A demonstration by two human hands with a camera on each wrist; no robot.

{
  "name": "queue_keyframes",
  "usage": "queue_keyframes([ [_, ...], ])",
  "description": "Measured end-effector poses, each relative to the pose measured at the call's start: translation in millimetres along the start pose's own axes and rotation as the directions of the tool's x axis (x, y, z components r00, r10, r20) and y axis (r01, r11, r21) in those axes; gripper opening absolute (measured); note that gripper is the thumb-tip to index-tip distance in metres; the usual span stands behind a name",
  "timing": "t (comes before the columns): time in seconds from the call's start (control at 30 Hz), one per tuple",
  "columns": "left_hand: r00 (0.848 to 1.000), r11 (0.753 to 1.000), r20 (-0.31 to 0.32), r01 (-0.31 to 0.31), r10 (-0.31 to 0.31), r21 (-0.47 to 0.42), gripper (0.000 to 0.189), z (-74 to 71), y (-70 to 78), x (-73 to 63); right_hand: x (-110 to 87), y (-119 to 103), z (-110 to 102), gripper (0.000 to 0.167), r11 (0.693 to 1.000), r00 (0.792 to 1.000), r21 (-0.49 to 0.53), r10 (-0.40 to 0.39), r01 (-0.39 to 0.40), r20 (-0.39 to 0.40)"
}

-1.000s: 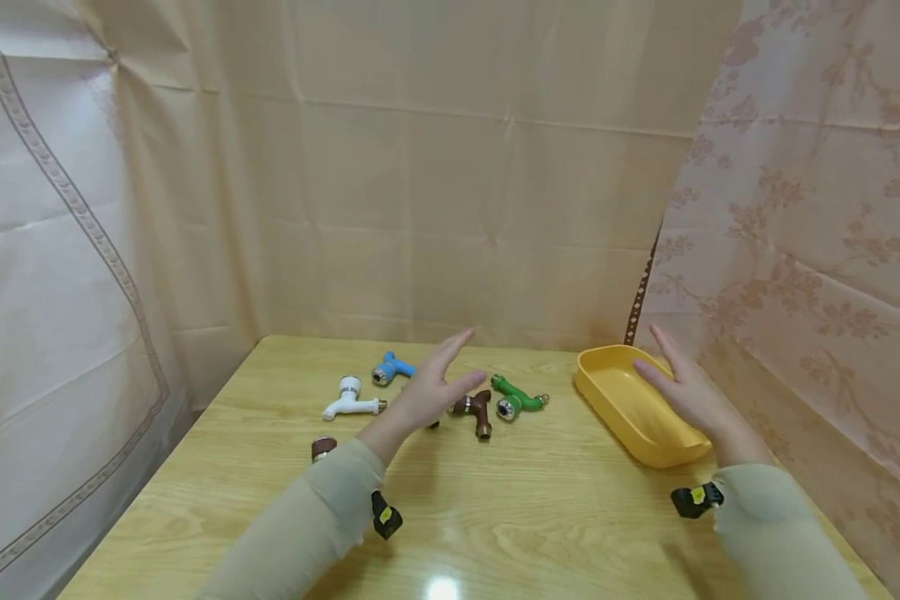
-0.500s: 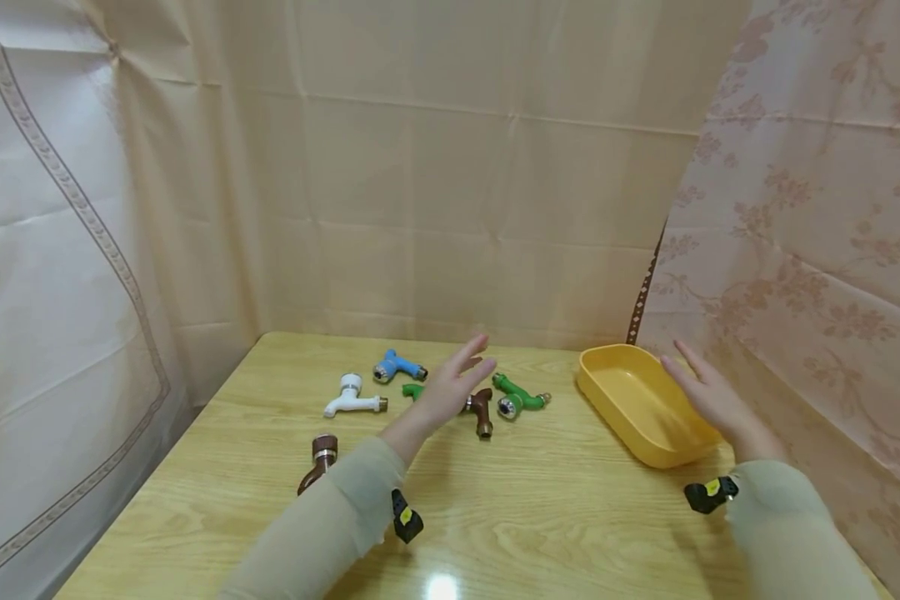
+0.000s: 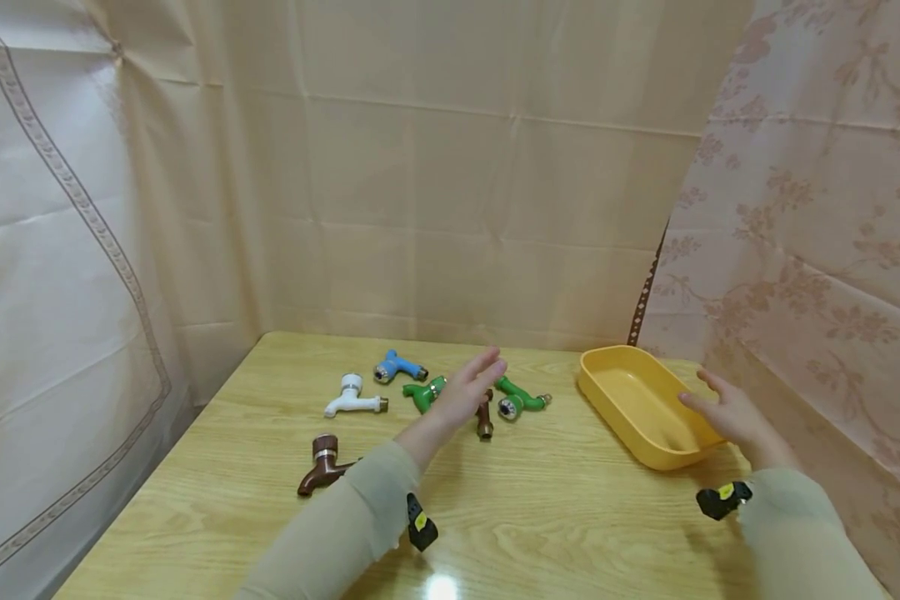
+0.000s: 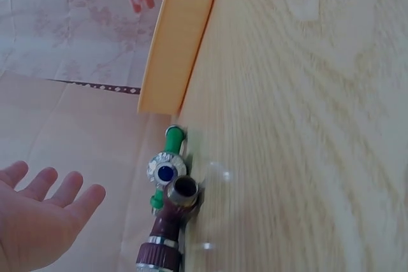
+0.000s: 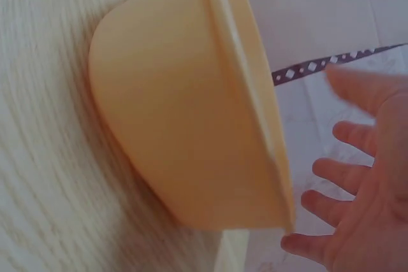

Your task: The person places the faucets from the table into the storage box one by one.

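My left hand (image 3: 461, 398) is held over the middle of the table, fingers extended, holding nothing. Below it lies a brown tap (image 3: 484, 422), partly hidden by the hand. A green tap (image 3: 523, 402) with a chrome end is just right of that one, and another green tap (image 3: 420, 395) shows at the hand's left side. In the left wrist view, the brown tap's metal mouth (image 4: 185, 188) faces the camera. My right hand (image 3: 738, 421) hovers at the right side of a yellow plastic basin (image 3: 621, 427), fingers spread and holding nothing. The right wrist view shows its fingertips right by the basin's rim (image 5: 255, 116).
Farther left on the wooden table (image 3: 570, 517) are a blue tap (image 3: 399, 367) and a white tap (image 3: 354, 404). Nearer the front, a second brown tap (image 3: 324, 468) is partly behind the left sleeve (image 3: 337, 525). Cloth curtains (image 3: 450, 183) enclose the table's back and sides.
Both hands have drifted right and slightly downward in the head view. The left hand has uncovered the left green tap and the front brown tap; the taps and basin have stayed put.
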State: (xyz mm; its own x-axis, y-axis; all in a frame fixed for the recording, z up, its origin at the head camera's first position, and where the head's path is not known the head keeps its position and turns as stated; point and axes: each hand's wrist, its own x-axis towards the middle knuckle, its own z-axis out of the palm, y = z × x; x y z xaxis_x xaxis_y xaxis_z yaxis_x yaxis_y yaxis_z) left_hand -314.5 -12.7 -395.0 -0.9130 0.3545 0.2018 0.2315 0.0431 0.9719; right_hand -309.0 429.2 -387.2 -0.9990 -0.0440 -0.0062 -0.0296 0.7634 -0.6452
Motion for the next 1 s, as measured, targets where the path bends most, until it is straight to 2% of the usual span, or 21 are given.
queue_keyframes([
  [0.2,0.999,0.998,0.023,0.037,-0.036,-0.042,0.067,10.1,-1.3,1.5,0.9,18,1,0.068,0.997,0.999,-0.061,-0.04,0.04,-0.012],
  [0.33,0.998,0.997,0.035,0.049,-0.046,-0.061,0.067,16.7,-3.6,3.0,1.7,24,3,0.06,0.997,0.998,-0.059,-0.047,0.045,-0.034],
  [0.5,0.998,0.996,0.03,0.059,-0.057,-0.071,0.068,22.0,-7.4,4.9,4.4,29,6,0.059,0.999,0.999,-0.044,-0.017,0.015,-0.05],
  [0.7,0.997,0.997,0.017,0.076,-0.076,-0.024,0.068,27.4,-11.0,6.5,6.7,32,9,0.06,0.999,0.997,-0.045,0.004,-0.008,-0.072],
  [1.0,0.997,0.997,0.019,0.075,-0.075,0.0,0.067,31.8,-11.5,7.4,7.1,37,13,0.068,0.998,0.995,0.042,0.06,-0.056,-0.084],
])
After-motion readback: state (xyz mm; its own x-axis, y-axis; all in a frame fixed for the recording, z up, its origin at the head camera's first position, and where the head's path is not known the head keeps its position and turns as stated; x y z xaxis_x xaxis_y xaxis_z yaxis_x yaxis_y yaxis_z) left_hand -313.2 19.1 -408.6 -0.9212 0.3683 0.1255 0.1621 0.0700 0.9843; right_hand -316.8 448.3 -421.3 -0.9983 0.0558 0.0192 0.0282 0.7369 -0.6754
